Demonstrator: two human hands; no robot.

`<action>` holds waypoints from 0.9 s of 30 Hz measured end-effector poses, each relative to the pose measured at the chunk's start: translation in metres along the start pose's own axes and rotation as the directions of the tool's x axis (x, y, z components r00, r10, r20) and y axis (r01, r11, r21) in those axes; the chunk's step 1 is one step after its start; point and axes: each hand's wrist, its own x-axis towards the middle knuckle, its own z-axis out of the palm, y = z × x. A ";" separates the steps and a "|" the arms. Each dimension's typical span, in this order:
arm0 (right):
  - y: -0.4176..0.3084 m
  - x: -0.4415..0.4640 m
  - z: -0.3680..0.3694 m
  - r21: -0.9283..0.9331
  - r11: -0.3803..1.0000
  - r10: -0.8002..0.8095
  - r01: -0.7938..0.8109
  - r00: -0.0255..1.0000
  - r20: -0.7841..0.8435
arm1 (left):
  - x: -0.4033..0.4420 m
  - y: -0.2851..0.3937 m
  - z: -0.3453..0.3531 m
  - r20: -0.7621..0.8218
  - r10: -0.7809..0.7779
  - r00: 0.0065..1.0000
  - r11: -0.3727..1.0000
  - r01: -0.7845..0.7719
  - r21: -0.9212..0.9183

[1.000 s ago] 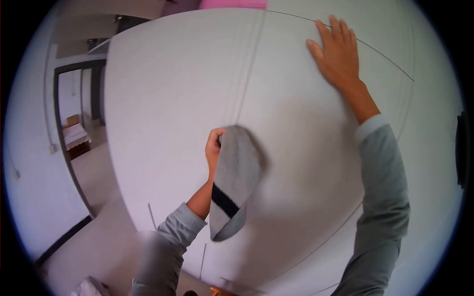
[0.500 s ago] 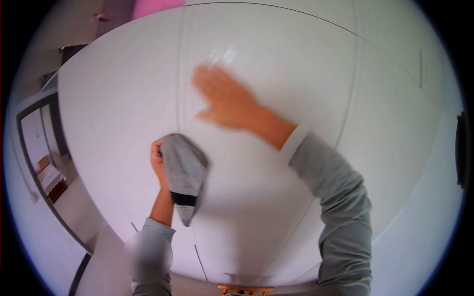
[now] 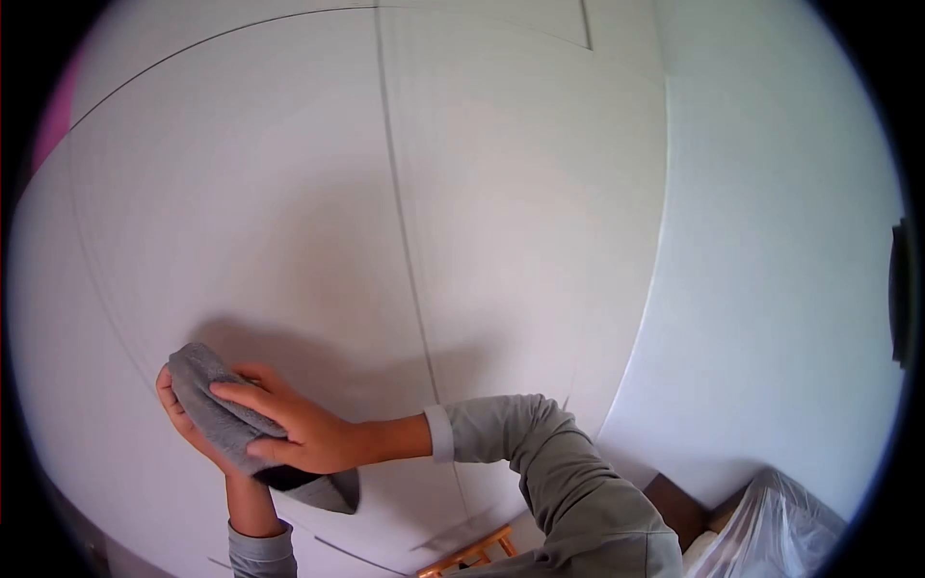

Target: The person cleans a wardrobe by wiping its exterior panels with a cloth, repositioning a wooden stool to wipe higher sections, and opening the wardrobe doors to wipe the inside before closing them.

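Gripping a folded grey cloth [image 3: 210, 403] between them, two bare hands meet at the lower left of the view, in front of a large off-white panelled surface [image 3: 520, 212]. The cloth looks soft and fuzzy, bunched into a thick, rounded pad at its upper end; below the hands a loose, pointed flap hangs down, crossed by a black band. The left hand [image 3: 192, 431] curls round the pad's outer side, its palm mostly hidden by the fabric. The right hand [image 3: 303, 424] presses on the near side, thumb and fingers spread over the folds. Smooth and matt, the panels are divided by thin dark seams, and soft shadows fall around the hands. The right arm's grey, wrinkled sleeve [image 3: 578, 486] cuts across the lower middle, partly covering an orange-brown wooden frame [image 3: 477, 557] at the bottom edge. At the lower right, crinkled see-through plastic [image 3: 776, 530] drapes something bulky, beside a dark brown flat-sided object [image 3: 676, 503]. A pale, plain wall [image 3: 771, 241] rises behind them.
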 end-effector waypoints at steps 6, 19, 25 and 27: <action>-0.039 0.038 -0.131 -0.831 0.542 -0.443 0.129 0.883 -0.152 | -0.013 -0.023 0.077 0.443 0.424 0.790 0.563 -0.613 0.554; -0.040 -0.139 -0.425 -0.752 -0.043 -0.609 -0.657 0.615 -0.502 | -0.044 -0.084 0.076 0.863 0.341 0.374 -0.257 -0.846 0.468; 0.044 -0.317 -0.396 -0.310 0.231 -0.507 -0.922 0.158 -0.847 | -0.028 -0.093 0.066 0.883 0.309 0.352 -0.293 -0.848 0.441; 0.075 -0.372 -0.340 -0.014 0.274 -0.384 -0.961 -0.096 -0.918 | -0.020 -0.094 0.062 0.894 0.331 0.301 -0.384 -0.823 0.419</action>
